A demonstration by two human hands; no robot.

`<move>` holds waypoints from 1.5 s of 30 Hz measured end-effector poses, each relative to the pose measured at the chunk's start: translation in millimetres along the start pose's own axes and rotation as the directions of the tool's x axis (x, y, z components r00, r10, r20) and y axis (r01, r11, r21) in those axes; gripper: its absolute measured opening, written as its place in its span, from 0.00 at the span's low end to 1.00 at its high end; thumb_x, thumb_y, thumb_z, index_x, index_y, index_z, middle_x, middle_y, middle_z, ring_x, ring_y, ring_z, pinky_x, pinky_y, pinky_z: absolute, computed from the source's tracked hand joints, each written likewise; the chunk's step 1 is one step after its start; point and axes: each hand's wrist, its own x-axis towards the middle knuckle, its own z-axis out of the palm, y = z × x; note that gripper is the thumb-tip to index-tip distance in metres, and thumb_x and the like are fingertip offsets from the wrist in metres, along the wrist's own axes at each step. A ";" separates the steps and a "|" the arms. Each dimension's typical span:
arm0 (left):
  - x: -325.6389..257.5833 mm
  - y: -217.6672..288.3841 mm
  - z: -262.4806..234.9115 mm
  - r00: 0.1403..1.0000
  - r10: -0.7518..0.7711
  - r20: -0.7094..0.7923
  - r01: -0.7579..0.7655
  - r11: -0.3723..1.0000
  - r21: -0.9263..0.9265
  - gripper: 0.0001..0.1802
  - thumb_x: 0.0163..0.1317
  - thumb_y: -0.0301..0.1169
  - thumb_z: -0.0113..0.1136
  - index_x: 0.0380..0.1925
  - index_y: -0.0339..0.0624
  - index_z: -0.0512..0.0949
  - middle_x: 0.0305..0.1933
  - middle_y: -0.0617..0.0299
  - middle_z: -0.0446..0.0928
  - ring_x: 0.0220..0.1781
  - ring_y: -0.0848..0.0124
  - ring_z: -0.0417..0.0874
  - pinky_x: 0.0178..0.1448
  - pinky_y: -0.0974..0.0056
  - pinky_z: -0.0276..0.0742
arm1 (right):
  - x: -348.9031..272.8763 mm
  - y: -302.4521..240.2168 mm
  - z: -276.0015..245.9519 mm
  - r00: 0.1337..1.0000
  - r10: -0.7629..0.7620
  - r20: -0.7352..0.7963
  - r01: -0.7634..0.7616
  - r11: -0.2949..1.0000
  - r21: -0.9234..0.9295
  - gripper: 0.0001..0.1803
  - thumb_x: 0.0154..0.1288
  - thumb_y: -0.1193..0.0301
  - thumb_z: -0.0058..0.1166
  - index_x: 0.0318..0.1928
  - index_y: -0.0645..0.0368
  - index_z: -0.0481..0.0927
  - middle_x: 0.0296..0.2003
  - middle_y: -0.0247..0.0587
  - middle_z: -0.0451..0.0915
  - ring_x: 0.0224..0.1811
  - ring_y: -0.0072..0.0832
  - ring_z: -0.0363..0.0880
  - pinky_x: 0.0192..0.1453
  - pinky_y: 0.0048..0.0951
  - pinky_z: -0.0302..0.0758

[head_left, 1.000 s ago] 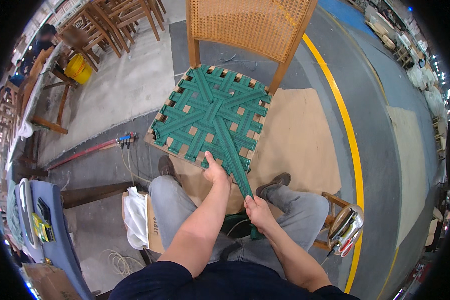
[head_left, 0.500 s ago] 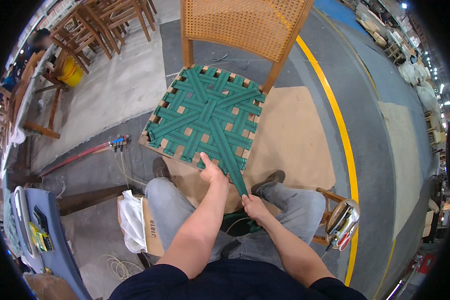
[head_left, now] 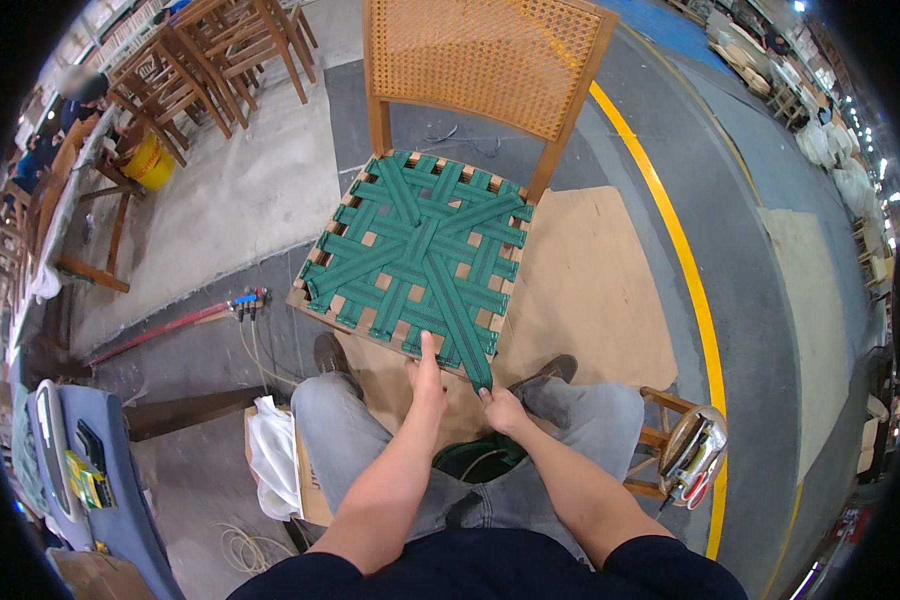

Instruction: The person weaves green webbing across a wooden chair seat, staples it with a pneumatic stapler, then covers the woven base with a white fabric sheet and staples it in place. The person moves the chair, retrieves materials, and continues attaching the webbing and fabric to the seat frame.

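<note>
Since the earlier views, your hands have stayed at the near edge of the seat while the chair sits slightly nearer the middle of the view. Your left hand [head_left: 427,385] lies flat on the front rail of the chair seat [head_left: 417,262], fingers pressed together and stretched forward, the tips touching the woven webbing. Your right hand [head_left: 502,408], just beside it, has its fingers pinching the free end of one green strap [head_left: 460,318] where that strap comes off the seat's near edge. Directly below your fingers lie your knees in grey trousers [head_left: 365,430], with a dark green roll [head_left: 475,460] between them. Beyond your fingertips the seat frame carries green webbing laid in crossing bands, straight and diagonal, with bare wood showing through the gaps. Farther out from your fingers rises the cane chair back [head_left: 485,55], upright in a wooden frame. Under the chair, to the right of your fingers, a brown board [head_left: 595,290] covers the floor. Right of your right hand a small wooden stool [head_left: 682,452] holds a tool. Left of your left hand a white bag [head_left: 273,455] rests near a blue chair [head_left: 100,470]. Far to the left of your fingers, other wooden chairs [head_left: 215,50] and a yellow bucket [head_left: 152,165] stand on the floor; a yellow line [head_left: 690,280] runs along the right.
</note>
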 end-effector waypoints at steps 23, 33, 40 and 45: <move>-21.0 -48.9 -6.1 0.779 -0.004 0.627 -0.581 -0.380 0.720 0.41 0.82 0.57 0.42 0.30 0.32 0.89 0.34 0.38 0.88 0.41 0.42 0.91 0.53 0.44 0.85 | -153.9 127.8 -260.7 0.460 0.458 -0.761 -0.364 0.879 0.309 0.17 0.73 0.64 0.59 0.55 0.61 0.85 0.51 0.56 0.88 0.56 0.47 0.87 0.60 0.46 0.81; -31.4 -31.4 -2.8 0.799 -0.043 0.600 -0.577 -0.337 0.744 0.37 0.81 0.57 0.45 0.32 0.39 0.91 0.37 0.43 0.90 0.49 0.49 0.92 0.79 0.36 0.65 | -217.8 311.7 -268.0 0.327 0.786 -0.525 -0.631 0.595 0.497 0.40 0.52 0.72 0.70 0.69 0.65 0.76 0.57 0.53 0.86 0.59 0.47 0.85 0.67 0.42 0.77; -35.9 -30.5 3.8 0.789 -0.142 0.598 -0.612 -0.264 0.745 0.37 0.83 0.56 0.41 0.33 0.41 0.91 0.37 0.46 0.90 0.49 0.50 0.92 0.84 0.35 0.55 | -210.4 205.7 -282.7 0.436 0.521 -0.734 -0.036 0.825 0.564 0.24 0.57 0.81 0.63 0.57 0.61 0.80 0.36 0.36 0.82 0.33 0.24 0.79 0.37 0.29 0.76; -31.9 -36.1 -4.4 0.766 -0.129 0.629 -0.641 -0.224 0.734 0.36 0.82 0.55 0.42 0.32 0.42 0.91 0.35 0.48 0.90 0.47 0.52 0.92 0.84 0.34 0.54 | -154.2 25.1 -282.3 0.797 0.430 -0.424 -0.112 0.795 0.596 0.17 0.67 0.66 0.74 0.50 0.56 0.82 0.35 0.29 0.82 0.28 0.20 0.77 0.31 0.27 0.74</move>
